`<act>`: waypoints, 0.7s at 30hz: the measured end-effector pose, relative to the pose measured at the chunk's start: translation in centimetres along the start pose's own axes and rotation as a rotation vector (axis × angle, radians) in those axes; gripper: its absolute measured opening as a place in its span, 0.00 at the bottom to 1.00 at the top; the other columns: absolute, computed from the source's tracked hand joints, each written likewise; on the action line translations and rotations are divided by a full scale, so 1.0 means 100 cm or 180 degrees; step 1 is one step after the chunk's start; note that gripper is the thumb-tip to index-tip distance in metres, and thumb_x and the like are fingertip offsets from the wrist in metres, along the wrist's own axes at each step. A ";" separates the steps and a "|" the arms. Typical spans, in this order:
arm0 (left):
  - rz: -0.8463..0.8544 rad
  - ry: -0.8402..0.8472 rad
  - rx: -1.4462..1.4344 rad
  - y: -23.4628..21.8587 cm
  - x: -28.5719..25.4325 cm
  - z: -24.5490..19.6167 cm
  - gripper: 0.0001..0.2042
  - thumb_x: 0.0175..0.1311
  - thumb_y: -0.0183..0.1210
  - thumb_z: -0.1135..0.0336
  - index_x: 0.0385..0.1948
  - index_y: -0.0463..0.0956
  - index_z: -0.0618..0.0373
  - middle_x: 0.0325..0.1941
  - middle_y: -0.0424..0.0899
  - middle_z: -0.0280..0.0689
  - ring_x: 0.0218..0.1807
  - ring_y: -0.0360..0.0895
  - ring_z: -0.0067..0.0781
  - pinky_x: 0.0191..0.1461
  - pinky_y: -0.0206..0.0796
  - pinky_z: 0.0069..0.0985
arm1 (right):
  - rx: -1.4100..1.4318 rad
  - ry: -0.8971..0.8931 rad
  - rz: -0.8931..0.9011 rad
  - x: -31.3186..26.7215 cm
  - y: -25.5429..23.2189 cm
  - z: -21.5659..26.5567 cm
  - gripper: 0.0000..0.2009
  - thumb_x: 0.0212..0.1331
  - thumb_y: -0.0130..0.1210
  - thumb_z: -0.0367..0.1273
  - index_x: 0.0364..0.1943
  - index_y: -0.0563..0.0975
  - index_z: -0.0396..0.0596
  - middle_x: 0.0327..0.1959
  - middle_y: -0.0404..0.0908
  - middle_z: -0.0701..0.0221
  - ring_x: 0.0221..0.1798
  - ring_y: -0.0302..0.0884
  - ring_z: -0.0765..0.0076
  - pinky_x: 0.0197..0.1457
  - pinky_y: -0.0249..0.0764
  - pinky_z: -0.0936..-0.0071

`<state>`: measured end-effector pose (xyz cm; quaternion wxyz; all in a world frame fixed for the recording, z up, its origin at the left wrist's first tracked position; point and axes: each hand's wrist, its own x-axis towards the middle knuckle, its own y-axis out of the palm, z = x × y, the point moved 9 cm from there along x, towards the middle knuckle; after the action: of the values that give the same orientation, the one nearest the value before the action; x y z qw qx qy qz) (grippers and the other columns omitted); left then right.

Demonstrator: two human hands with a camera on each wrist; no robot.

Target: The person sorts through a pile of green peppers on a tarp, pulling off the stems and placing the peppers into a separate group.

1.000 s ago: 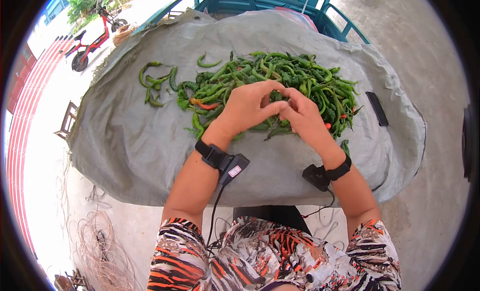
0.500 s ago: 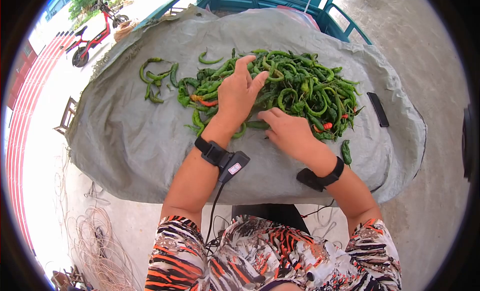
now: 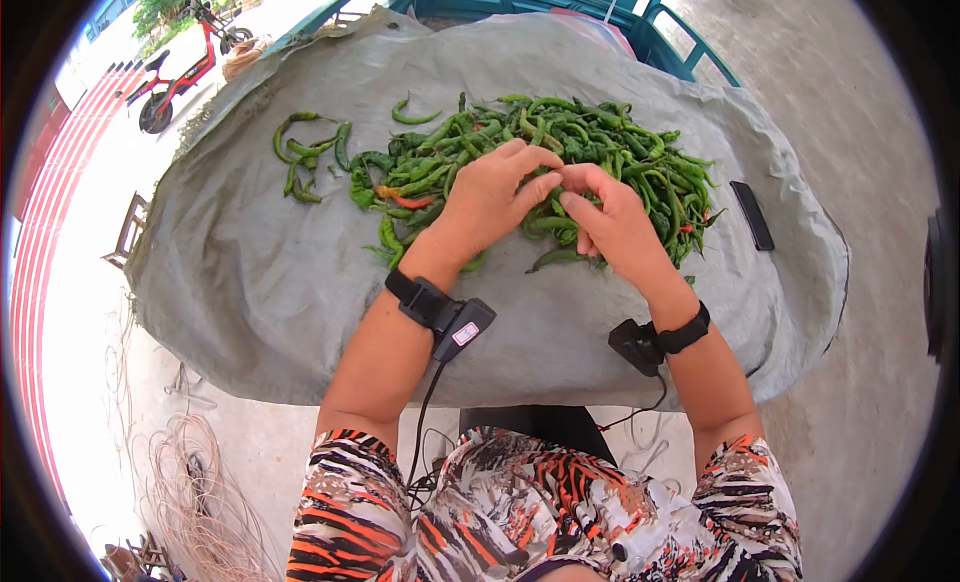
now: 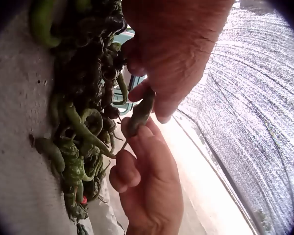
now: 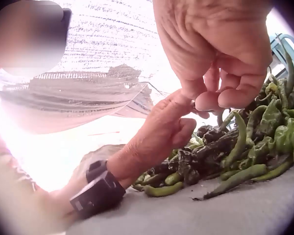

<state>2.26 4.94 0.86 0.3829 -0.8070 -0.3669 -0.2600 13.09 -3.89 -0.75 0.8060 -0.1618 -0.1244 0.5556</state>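
A small dark green chili pepper (image 4: 142, 113) is held between the two hands over the front of a chili heap (image 3: 620, 142), and the head view mostly hides it behind the fingers. My left hand (image 3: 502, 190) pinches its upper end with thumb and forefinger, as the left wrist view shows. At the other end, my right hand (image 3: 612, 227) grips the pepper with thumb and fingers, its fingertips close to the left ones. Beneath the hands, curved green chilies and a few red ones lie on a grey sheet (image 3: 270, 282).
Several loose chilies (image 3: 305, 162) lie left of the heap. A black phone-like slab (image 3: 752, 216) rests at the right. Behind the sheet stands a teal metal cart bed (image 3: 500, 0). Tangled wire (image 3: 200, 482) covers the floor at left, and a red scooter (image 3: 185, 77) is parked beyond.
Half a second ago the hands were apart, the left raised with thumb and forefinger spread, the right low at the heap's front. Now they have come together on the chili pepper.
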 end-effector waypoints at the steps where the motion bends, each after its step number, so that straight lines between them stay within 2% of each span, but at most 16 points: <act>1: -0.0100 0.0078 0.0023 0.000 0.000 0.004 0.08 0.67 0.61 0.66 0.40 0.79 0.60 0.34 0.79 0.38 0.28 0.73 0.31 0.33 0.66 0.27 | 0.0084 0.0045 -0.0002 0.001 0.001 -0.002 0.16 0.64 0.54 0.31 0.54 0.75 0.43 0.37 0.79 0.72 0.24 0.74 0.81 0.25 0.71 0.80; 5: -0.0772 0.0144 0.0113 -0.016 0.000 0.008 0.06 0.70 0.57 0.68 0.40 0.78 0.61 0.31 0.78 0.38 0.27 0.72 0.31 0.33 0.66 0.27 | 0.0033 0.0269 0.0111 -0.001 0.010 -0.014 0.15 0.65 0.53 0.31 0.53 0.76 0.43 0.33 0.79 0.74 0.24 0.73 0.82 0.25 0.70 0.81; 8: -0.0914 -0.0392 0.0131 -0.025 -0.001 0.019 0.06 0.71 0.56 0.68 0.40 0.77 0.61 0.26 0.76 0.37 0.26 0.70 0.29 0.32 0.65 0.26 | -0.0385 0.0113 0.0127 -0.007 0.007 -0.020 0.13 0.64 0.54 0.33 0.51 0.78 0.44 0.31 0.82 0.69 0.25 0.78 0.74 0.27 0.73 0.75; 11: -0.0983 -0.0297 0.0243 -0.024 -0.003 0.021 0.06 0.72 0.55 0.67 0.40 0.77 0.60 0.22 0.74 0.36 0.25 0.68 0.27 0.31 0.63 0.25 | -0.1780 -0.0545 0.0198 -0.015 0.011 -0.019 0.11 0.63 0.55 0.32 0.48 0.79 0.49 0.30 0.82 0.69 0.27 0.80 0.71 0.30 0.74 0.71; 14: -0.0968 -0.0442 0.0257 -0.023 -0.004 0.024 0.07 0.72 0.56 0.66 0.40 0.78 0.59 0.20 0.72 0.35 0.22 0.67 0.27 0.29 0.61 0.26 | -0.3195 -0.0999 0.0171 -0.029 0.022 -0.017 0.10 0.60 0.57 0.33 0.45 0.80 0.52 0.33 0.84 0.67 0.35 0.83 0.62 0.36 0.76 0.64; 17: -0.0611 -0.0853 0.0383 -0.019 -0.004 0.029 0.08 0.71 0.58 0.63 0.40 0.78 0.58 0.17 0.69 0.33 0.20 0.64 0.26 0.27 0.59 0.27 | -0.3443 -0.0670 0.0214 -0.026 0.025 -0.032 0.08 0.59 0.57 0.36 0.42 0.80 0.57 0.32 0.85 0.70 0.38 0.84 0.57 0.38 0.77 0.60; 21: -0.0521 -0.0724 0.0243 -0.019 -0.002 0.018 0.10 0.69 0.60 0.59 0.41 0.79 0.56 0.15 0.66 0.31 0.19 0.63 0.24 0.25 0.56 0.27 | -0.2527 -0.1128 -0.0116 -0.033 0.016 -0.010 0.07 0.58 0.59 0.34 0.41 0.80 0.55 0.33 0.83 0.69 0.37 0.83 0.58 0.36 0.76 0.62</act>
<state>0.90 7.15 0.51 0.3467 -0.7835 -0.4821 -0.1831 10.94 -6.52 -2.36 0.6572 -0.3590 -0.4676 0.4696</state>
